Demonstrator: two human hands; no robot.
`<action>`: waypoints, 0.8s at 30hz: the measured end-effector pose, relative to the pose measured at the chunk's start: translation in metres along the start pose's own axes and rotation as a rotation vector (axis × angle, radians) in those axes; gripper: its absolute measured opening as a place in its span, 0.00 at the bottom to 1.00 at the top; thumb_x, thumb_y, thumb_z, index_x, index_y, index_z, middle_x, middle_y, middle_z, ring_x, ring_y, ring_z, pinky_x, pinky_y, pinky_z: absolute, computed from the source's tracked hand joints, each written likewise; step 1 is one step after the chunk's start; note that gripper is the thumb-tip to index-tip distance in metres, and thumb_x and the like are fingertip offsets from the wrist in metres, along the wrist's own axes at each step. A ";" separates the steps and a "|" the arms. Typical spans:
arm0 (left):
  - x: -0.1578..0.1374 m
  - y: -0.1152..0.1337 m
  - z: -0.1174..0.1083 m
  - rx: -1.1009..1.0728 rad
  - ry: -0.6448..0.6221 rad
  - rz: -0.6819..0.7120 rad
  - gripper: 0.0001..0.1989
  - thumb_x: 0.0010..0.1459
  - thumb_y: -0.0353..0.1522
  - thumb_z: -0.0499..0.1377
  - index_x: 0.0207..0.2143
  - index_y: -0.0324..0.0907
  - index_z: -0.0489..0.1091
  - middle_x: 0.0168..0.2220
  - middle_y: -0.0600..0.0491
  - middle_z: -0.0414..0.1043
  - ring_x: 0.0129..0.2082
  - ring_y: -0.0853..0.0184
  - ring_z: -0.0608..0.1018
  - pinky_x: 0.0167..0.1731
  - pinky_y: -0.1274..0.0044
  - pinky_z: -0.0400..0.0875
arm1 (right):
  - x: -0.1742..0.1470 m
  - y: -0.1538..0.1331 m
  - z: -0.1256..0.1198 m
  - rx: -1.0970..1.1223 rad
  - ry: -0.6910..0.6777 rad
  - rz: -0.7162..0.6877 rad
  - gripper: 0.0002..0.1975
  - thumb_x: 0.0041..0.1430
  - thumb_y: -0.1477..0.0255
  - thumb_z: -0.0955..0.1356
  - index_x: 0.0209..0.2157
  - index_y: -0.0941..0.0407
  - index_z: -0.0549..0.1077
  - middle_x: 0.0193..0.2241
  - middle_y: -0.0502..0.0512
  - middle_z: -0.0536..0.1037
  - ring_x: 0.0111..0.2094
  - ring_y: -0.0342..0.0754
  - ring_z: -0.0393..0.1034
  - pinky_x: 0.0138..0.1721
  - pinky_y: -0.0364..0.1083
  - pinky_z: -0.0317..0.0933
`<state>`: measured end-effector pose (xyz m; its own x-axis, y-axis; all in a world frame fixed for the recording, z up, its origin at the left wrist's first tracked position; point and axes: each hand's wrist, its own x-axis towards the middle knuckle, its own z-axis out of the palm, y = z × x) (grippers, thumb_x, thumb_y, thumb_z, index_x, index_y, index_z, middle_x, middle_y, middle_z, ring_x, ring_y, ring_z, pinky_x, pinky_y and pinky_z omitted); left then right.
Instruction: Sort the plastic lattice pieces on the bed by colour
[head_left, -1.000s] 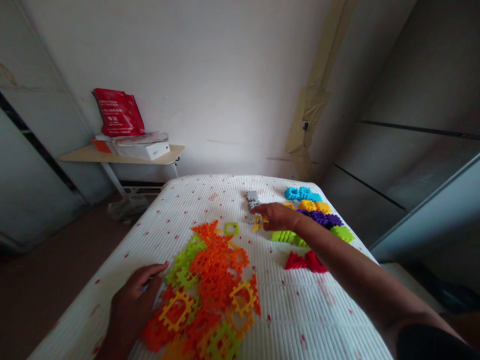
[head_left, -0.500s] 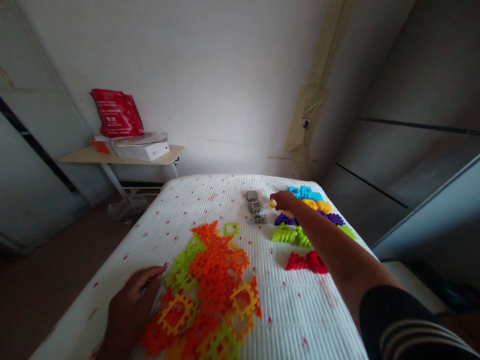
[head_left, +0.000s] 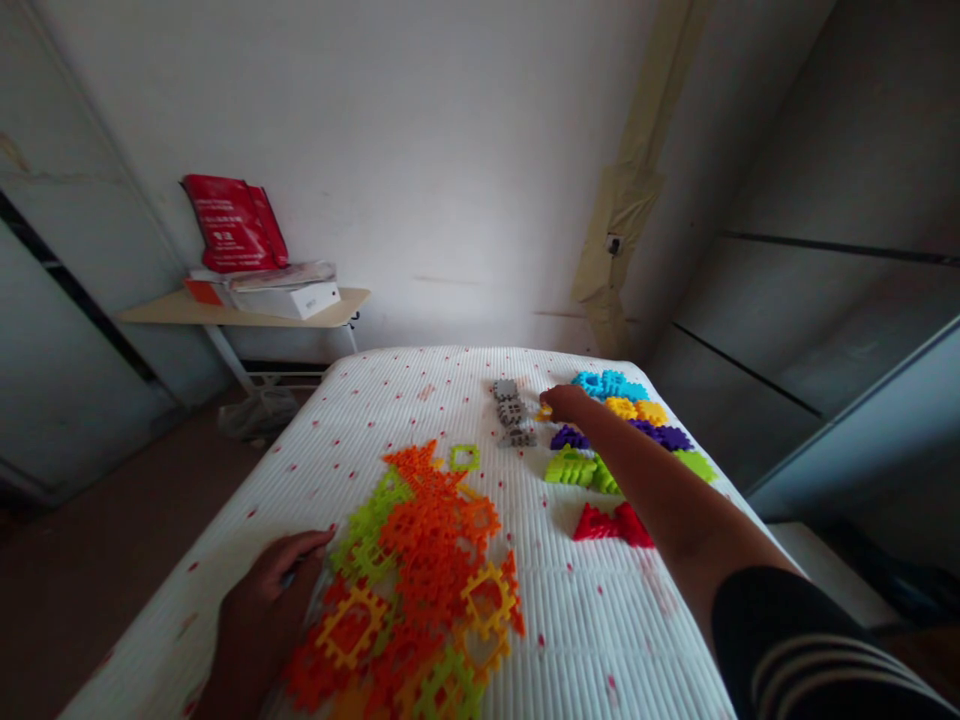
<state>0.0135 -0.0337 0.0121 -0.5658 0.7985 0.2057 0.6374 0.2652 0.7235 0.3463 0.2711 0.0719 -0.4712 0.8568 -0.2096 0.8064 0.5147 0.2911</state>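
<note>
My right hand [head_left: 566, 402] is stretched far across the bed, its fingers closed on a small yellow interlocking block [head_left: 544, 412] at the mattress surface. To its left stands a short column of grey blocks [head_left: 511, 412]. Yellow blocks [head_left: 636, 410] lie right of my wrist, with blue blocks [head_left: 611, 384] behind them. Purple blocks [head_left: 570, 438] show just under my forearm. My left hand [head_left: 266, 605] rests at the near left, index finger and thumb apart, beside a heap of orange, green and yellow toothed pieces [head_left: 431, 560]. Nothing shows in it.
Green blocks [head_left: 570, 467] and red blocks [head_left: 600, 522] lie under or beside my right forearm. A loose green square frame [head_left: 464, 458] sits past the heap. The white bed [head_left: 390, 400] reaches the wall. Left stands a small table [head_left: 165, 310] with a red bag [head_left: 232, 225].
My right hand and the yellow block have barely shifted. The left hand and the heap stay as they were.
</note>
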 end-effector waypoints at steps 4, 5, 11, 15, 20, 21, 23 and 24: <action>0.000 -0.003 0.001 -0.005 0.010 0.020 0.15 0.46 0.42 0.53 0.31 0.47 0.74 0.35 0.54 0.76 0.33 0.62 0.77 0.42 0.71 0.70 | -0.001 -0.003 -0.002 0.005 0.001 0.011 0.19 0.49 0.74 0.69 0.46 0.53 0.71 0.44 0.61 0.74 0.45 0.56 0.69 0.40 0.51 0.63; 0.000 -0.004 0.001 -0.002 0.014 0.025 0.15 0.46 0.42 0.53 0.32 0.47 0.74 0.35 0.54 0.76 0.34 0.62 0.77 0.42 0.72 0.70 | -0.002 -0.003 -0.005 0.011 0.008 0.017 0.20 0.49 0.74 0.69 0.46 0.54 0.71 0.44 0.62 0.74 0.44 0.57 0.69 0.40 0.51 0.63; 0.000 -0.007 0.002 -0.030 0.014 0.055 0.16 0.47 0.42 0.53 0.32 0.45 0.74 0.36 0.53 0.76 0.36 0.62 0.77 0.40 0.75 0.71 | -0.021 -0.018 -0.033 0.085 0.129 -0.010 0.17 0.53 0.75 0.64 0.47 0.58 0.69 0.43 0.65 0.74 0.43 0.56 0.69 0.39 0.50 0.61; 0.000 -0.006 0.003 -0.053 0.010 0.062 0.15 0.47 0.41 0.54 0.33 0.44 0.74 0.35 0.52 0.76 0.35 0.63 0.77 0.41 0.74 0.70 | -0.045 -0.061 -0.044 0.192 0.149 -0.206 0.12 0.54 0.72 0.64 0.41 0.54 0.72 0.38 0.54 0.77 0.39 0.47 0.70 0.37 0.42 0.59; -0.001 -0.004 0.003 -0.104 0.034 0.057 0.16 0.47 0.41 0.53 0.32 0.43 0.74 0.34 0.52 0.77 0.34 0.63 0.77 0.39 0.74 0.71 | -0.067 -0.124 -0.033 0.280 0.119 -0.358 0.11 0.51 0.70 0.66 0.38 0.52 0.74 0.35 0.50 0.78 0.35 0.44 0.71 0.33 0.39 0.58; -0.002 -0.005 0.003 -0.106 0.038 0.055 0.16 0.47 0.41 0.53 0.32 0.43 0.74 0.34 0.52 0.77 0.34 0.63 0.77 0.39 0.74 0.71 | -0.069 -0.134 -0.029 0.284 0.116 -0.352 0.11 0.50 0.70 0.66 0.38 0.52 0.74 0.35 0.51 0.78 0.35 0.45 0.71 0.32 0.39 0.59; -0.001 -0.006 0.003 -0.107 0.036 0.061 0.16 0.47 0.41 0.53 0.32 0.43 0.74 0.34 0.52 0.77 0.34 0.64 0.76 0.38 0.74 0.71 | -0.069 -0.149 -0.022 0.287 0.112 -0.319 0.12 0.50 0.70 0.66 0.38 0.53 0.74 0.35 0.55 0.78 0.35 0.48 0.72 0.32 0.41 0.60; -0.001 -0.006 0.004 -0.107 0.034 0.066 0.16 0.47 0.41 0.54 0.32 0.43 0.74 0.34 0.52 0.77 0.34 0.64 0.76 0.38 0.74 0.71 | -0.068 -0.155 -0.019 0.287 0.111 -0.296 0.13 0.50 0.70 0.66 0.39 0.54 0.74 0.36 0.57 0.77 0.36 0.50 0.72 0.32 0.42 0.61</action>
<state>0.0120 -0.0344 0.0049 -0.5431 0.7928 0.2766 0.6154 0.1517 0.7734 0.2466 0.1330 0.0585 -0.7206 0.6793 -0.1389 0.6896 0.7230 -0.0417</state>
